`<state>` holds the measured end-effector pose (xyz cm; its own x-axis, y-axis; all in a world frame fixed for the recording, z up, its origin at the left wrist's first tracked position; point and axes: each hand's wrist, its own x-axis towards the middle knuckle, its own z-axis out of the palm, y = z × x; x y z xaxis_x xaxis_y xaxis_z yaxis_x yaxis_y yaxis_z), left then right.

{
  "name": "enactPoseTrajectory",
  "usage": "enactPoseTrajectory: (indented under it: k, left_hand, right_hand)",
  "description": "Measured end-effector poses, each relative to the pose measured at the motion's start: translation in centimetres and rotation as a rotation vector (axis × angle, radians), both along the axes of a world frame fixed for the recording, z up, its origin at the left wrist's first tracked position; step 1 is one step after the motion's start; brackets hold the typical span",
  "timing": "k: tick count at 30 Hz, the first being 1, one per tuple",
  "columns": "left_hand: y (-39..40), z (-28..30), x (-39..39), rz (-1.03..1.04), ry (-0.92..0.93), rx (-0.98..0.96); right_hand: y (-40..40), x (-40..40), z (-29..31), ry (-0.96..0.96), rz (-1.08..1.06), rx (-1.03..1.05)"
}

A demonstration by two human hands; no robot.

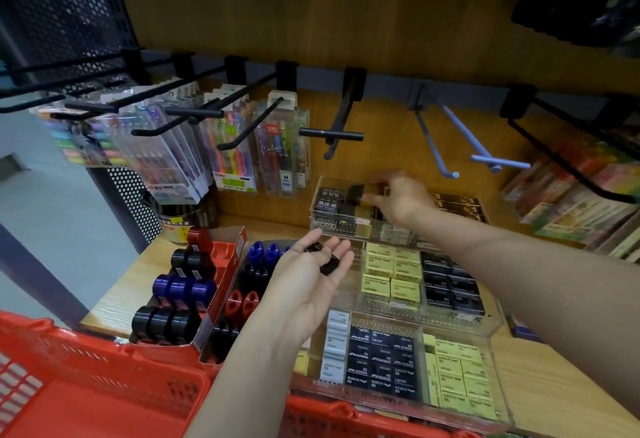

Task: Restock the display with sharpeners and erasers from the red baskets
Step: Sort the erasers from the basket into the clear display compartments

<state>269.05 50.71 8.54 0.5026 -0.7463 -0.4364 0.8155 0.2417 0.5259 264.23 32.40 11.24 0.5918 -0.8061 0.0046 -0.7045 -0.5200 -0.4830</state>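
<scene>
We hold our left hand (313, 269) palm up over the shelf (145, 281), fingers relaxed and nearly straight, with a few small black erasers (329, 264) lying loose on the fingers, not gripped. Our right hand (398, 197) reaches to the back tier of the clear display (498, 326), thumb and fingers pinching a black eraser (356, 193) just above that tier's left compartment, where other black erasers with white lettering (327, 202) already lie. Gold-and-black boxes (460, 203) fill the right side of the same tier. The middle tier holds yellow erasers (391, 276) on the left and black ones (450, 285) on the right. The front tier carries white erasers (336, 344) at its left edge, black ones (381, 358) in the middle and yellow ones (457, 378) at the right. Beside the display, toward the shelf's left edge, two cardboard trays hold sharpeners (180, 292) in black, blue and red. A red basket (86, 375) sits at the shelf's front edge, below our left forearm. Pen packs (277, 146) hang from hooks (332, 134) along the back wall above the shelf.
</scene>
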Motion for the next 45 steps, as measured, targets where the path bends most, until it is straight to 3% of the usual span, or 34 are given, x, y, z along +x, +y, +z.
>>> enactPoseTrajectory:
  k: [5, 9, 11, 14, 22, 26, 27, 29, 32, 34, 45]
  left_hand:
    - [-0.4, 0.0, -0.1, -0.007, -0.041, 0.032]
    - [-0.6, 0.0, -0.6, 0.002, -0.035, 0.045]
    - [-0.7, -0.1, -0.9, 0.001, -0.045, 0.040]
    - [-0.7, -0.2, -1.3, -0.032, -0.054, 0.037]
    - [-0.5, -0.1, -1.7, -0.021, -0.026, 0.054]
    - [0.1, 0.9, -1.5, 0.003, 0.011, 0.016]
    - [0.2, 1.1, -1.5, -0.017, -0.024, 0.028]
    - [0.6, 1.7, -1.7, -0.079, -0.143, 0.086]
    - [1.9, 3.4, -3.1, -0.122, -0.204, 0.048]
    - [3.0, 5.0, -4.9, -0.144, -0.237, -0.003]
    - [7.8, 7.5, -13.3, -0.294, -0.617, 0.054]
  right_hand:
    - [-0.2, 1.0, -1.2, 0.189, -0.023, -0.120]
    - [0.2, -0.1, -1.4, 0.204, 0.301, -0.302]
    - [0.2, -0.1, -1.3, 0.291, 0.406, -0.274]
    - [0.5, -0.1, -1.5, 0.343, 0.445, -0.219]
    - [0.6, -3.3, -2.1, 0.446, 0.459, -0.466]
    - [2.0, -4.4, -1.0, 0.521, 0.431, -0.396]
    - [2.6, -5.1, -0.7, 0.470, 0.424, -0.366]
    - [4.4, -7.2, 0.5, 0.179, 0.363, -0.226]
    - [8.9, -11.2, 2.5, -0.335, 0.265, 0.195]
    - [11.7, -13.8, 3.8, -0.516, 0.225, 0.364]
    - [16.3, -21.5, 4.7, -0.573, 0.143, 0.293]
